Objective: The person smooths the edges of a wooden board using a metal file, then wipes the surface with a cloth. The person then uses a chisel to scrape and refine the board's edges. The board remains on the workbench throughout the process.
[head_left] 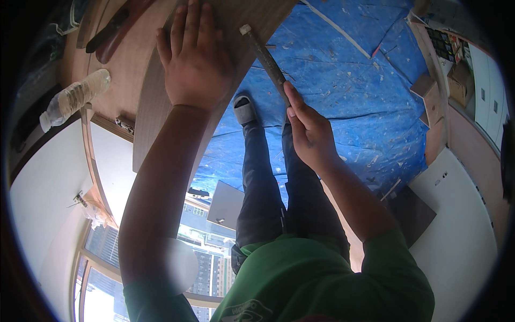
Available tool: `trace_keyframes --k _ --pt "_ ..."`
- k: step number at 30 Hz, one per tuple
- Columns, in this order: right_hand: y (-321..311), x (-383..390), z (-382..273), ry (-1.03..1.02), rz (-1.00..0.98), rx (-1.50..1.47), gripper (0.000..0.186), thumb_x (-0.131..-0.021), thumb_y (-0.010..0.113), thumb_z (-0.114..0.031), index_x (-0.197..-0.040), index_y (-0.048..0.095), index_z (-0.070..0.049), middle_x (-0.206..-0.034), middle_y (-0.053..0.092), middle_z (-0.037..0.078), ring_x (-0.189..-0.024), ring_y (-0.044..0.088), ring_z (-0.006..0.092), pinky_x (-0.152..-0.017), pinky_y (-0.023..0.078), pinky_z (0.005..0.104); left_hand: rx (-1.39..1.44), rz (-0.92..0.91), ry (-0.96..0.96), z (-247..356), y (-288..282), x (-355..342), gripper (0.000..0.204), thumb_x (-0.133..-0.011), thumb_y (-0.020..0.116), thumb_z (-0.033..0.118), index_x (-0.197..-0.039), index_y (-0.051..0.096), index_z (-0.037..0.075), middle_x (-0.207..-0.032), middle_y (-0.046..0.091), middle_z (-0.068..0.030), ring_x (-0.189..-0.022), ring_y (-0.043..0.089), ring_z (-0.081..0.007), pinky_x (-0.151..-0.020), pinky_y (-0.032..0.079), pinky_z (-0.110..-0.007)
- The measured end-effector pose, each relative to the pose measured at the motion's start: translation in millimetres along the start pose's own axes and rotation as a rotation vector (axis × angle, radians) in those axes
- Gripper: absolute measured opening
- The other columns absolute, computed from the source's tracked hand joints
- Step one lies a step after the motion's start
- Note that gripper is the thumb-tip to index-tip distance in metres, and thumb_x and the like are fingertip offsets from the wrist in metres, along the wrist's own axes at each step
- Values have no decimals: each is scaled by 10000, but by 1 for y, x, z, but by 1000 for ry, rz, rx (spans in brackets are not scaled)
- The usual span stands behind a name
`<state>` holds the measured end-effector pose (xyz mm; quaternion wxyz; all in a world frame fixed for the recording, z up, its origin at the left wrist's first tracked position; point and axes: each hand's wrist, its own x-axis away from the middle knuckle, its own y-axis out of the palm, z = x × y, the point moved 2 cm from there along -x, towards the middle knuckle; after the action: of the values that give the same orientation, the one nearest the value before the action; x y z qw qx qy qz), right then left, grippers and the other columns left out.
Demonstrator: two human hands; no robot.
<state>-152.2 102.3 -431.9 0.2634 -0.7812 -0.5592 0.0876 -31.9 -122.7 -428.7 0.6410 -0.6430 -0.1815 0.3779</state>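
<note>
My left hand lies flat on a grey-brown wood-grain board, fingers stretched toward its far end. My right hand is wrapped around a dark, worn rod with a pale, blunt tip. The rod points up and left, and its tip is over or near the board's right edge; whether they touch I cannot tell. What lies at the rod's other end is hidden by my hand. Left of my left hand, a tool with dark red and black handles rests on a light brown wooden surface.
A clear plastic bottle lies on its side at the left. Blue sheeting covers the floor, with a thin pale strip on it. Wooden pieces and white panels stand at the right. A window is behind me.
</note>
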Motion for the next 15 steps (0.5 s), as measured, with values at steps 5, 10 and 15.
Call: trace_keyframes --k 5,10,15 --pt "-7 -71 -15 145 5 -49 648 -1027 626 -40 -1611 404 -213 -920 746 150 -761 742 223 -723 570 320 11 1 -4 0 -4 0 503 -1051 468 254 -1523 491 83 -1597 476 -114 -1515 384 -306 -1251 212 -550" --pt "1 -2 -18 38 -73 -20 640 -1033 616 -46 -1615 396 -196 -931 746 159 -741 731 221 -722 566 324 58 34 -44 -2 -2 1 523 -1035 479 238 -1531 469 72 -1606 459 -123 -1503 396 -316 -1250 212 -553" --pt "0 -27 -19 134 -46 -41 635 -1037 604 -34 -1615 402 -201 -898 735 138 -703 700 194 -710 554 314 38 28 -50 -3 -3 3 535 -1015 477 206 -1531 460 65 -1610 449 -131 -1496 402 -323 -1249 212 -558"
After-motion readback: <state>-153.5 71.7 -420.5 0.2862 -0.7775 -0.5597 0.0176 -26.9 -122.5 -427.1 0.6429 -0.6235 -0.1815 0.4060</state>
